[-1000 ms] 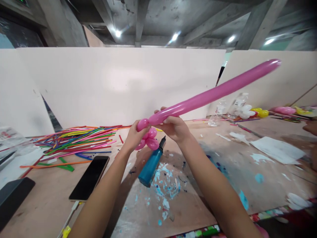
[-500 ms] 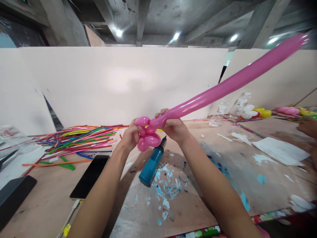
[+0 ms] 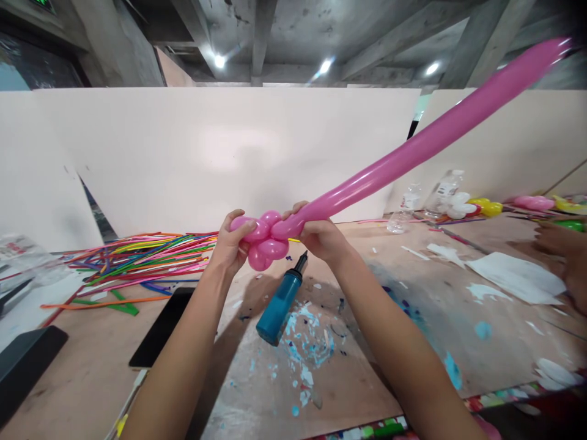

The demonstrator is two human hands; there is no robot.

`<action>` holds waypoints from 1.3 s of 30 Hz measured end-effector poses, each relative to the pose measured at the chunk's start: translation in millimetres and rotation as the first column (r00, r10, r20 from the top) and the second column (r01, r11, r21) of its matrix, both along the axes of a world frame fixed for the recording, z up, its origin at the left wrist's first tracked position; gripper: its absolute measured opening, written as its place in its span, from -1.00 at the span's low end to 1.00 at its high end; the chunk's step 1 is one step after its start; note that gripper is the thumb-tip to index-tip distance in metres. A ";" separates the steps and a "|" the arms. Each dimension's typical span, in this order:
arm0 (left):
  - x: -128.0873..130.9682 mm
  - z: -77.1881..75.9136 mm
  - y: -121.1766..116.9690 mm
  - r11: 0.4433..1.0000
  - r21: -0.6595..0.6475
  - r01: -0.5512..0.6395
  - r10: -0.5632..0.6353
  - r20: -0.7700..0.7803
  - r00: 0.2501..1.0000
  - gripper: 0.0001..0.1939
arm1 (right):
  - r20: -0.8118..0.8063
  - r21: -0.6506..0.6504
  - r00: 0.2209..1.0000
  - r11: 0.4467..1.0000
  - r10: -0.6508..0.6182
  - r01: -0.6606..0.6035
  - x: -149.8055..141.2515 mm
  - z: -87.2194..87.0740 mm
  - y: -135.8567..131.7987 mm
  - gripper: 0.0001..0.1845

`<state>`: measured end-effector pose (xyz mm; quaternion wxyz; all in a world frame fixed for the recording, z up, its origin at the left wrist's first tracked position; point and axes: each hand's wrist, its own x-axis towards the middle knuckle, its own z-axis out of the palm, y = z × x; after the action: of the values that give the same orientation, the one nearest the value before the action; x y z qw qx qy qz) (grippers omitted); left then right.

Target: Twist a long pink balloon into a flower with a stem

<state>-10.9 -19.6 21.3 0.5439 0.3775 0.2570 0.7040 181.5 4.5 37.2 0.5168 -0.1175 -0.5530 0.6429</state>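
A long pink modelling balloon (image 3: 394, 164) is held in the air over the table. Its left end is twisted into a cluster of several small round bubbles, and the rest runs straight up to the far right. My left hand (image 3: 232, 244) is closed round the leftmost bubbles, thumb on top. Just right of the cluster, my right hand (image 3: 321, 232) grips the start of the long section, fingers behind it. Below the hands lies a blue balloon pump (image 3: 280, 305), its black nozzle pointing away from me.
Many uninflated balloons (image 3: 151, 260) are heaped at the left, near a black phone (image 3: 162, 327) and a black box (image 3: 30, 354). Plastic bottles (image 3: 444, 192), white paper (image 3: 516, 278) and finished balloon shapes (image 3: 486, 208) sit at the right. Another person's hand (image 3: 562, 244) shows at the right edge.
My left hand has moved left and slightly up, and the bubble cluster has turned with it. The balloon's far end has risen. The other person's hand reaches further into view.
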 end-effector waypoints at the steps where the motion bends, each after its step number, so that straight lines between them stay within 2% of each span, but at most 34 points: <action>1: -0.1 0.7 -0.8 1.000 0.024 0.004 -0.004 0.006 1.000 -0.45 | -0.005 -0.044 1.000 0.999 0.025 -0.025 1.6 1.8 -0.4 -0.60; 4: 1.8 1.4 -3.1 0.996 0.084 0.005 -0.007 0.016 1.000 -0.49 | -0.027 -0.157 0.998 0.986 0.051 -0.054 3.8 5.9 -0.8 -0.60; 7: 5.2 -0.1 -3.8 0.993 0.115 0.003 -0.006 0.029 1.000 -0.54 | -0.063 -0.237 0.998 0.971 0.024 -0.039 2.2 5.6 1.5 -0.62; 12: 10.7 -3.5 -2.3 0.993 0.119 0.013 -0.012 -0.002 1.000 -0.54 | -0.128 -0.268 0.992 0.963 -0.009 -0.026 -2.6 0.0 5.2 -0.71; 15: 13.8 -4.5 -1.3 0.982 0.172 -0.084 0.097 -0.068 0.993 -0.53 | -0.107 -0.170 0.993 0.985 -0.050 0.031 -6.7 -1.4 1.6 -0.78; 17: 16.1 -5.2 -1.4 0.963 0.220 -0.156 0.181 -0.099 0.978 -0.54 | -0.059 -0.077 0.992 0.991 -0.114 0.110 -9.6 -1.3 -2.4 -0.76; 22: 21.0 -5.5 -4.8 0.927 0.258 -0.273 0.320 -0.163 0.933 -0.57 | 0.067 0.128 0.970 0.967 -0.232 0.222 -10.5 0.4 -10.6 -0.66; 25: 20.4 -2.5 -6.8 0.944 0.223 -0.242 0.269 -0.100 0.958 -0.55 | 0.088 0.172 0.957 0.950 -0.278 0.260 -7.9 3.3 -13.4 -0.53; 27: 18.3 0.7 -8.0 0.964 0.192 -0.185 0.194 -0.028 0.981 -0.53 | 0.070 0.129 0.960 0.957 -0.270 0.259 -7.5 6.1 -14.8 -0.51; 30: 14.5 5.9 -10.4 0.980 0.165 -0.113 0.106 0.053 0.993 -0.52 | 0.012 0.017 0.969 0.969 -0.248 0.248 -9.7 8.8 -15.0 -0.52; 34: 12.4 9.4 -14.2 0.985 0.159 -0.064 0.047 0.111 0.993 -0.54 | -0.036 -0.061 0.969 0.969 -0.243 0.241 -13.1 6.0 -10.6 -0.56; 39: 12.6 2.4 -11.3 0.987 0.149 0.055 -0.071 0.100 0.992 -0.54 | -0.096 -0.102 0.974 0.976 -0.204 0.195 -14.3 -1.3 -4.5 -0.60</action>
<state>1.7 -30.9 23.6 0.5496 0.3866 0.1637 0.7223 167.2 0.0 35.9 0.6013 -0.1620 -0.4802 0.6177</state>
